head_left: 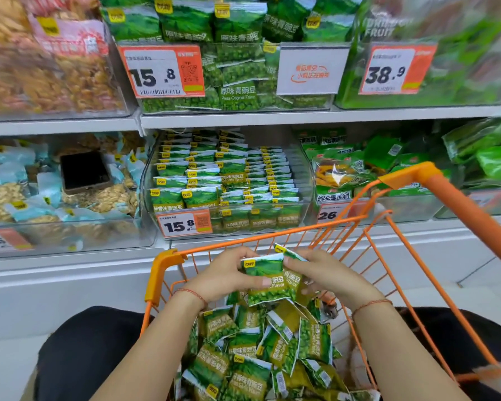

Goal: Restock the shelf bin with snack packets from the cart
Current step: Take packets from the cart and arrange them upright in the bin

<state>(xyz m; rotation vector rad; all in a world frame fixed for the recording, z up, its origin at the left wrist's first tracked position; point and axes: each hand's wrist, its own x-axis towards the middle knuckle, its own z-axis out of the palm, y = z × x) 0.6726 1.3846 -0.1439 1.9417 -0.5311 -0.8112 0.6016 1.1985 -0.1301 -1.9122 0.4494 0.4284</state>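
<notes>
Packets (265, 280): I see small green foil pouches, white top band, yellow logo tag, held over the cart (356, 227).
Left hand (229, 277): my grip is clamped on the packets, thumb across the front.
Right hand (329, 274): fingers pinch the same bunch.
Pile (261, 351): loose crinkly packets in the orange wire cart.
Bin (227, 180): clear plastic, packets in tidy rows.

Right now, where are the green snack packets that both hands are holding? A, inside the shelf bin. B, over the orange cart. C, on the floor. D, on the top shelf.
B: the left hand and right hand grip a small stack of packets above the orange cart, short of the shelf bin.
</notes>
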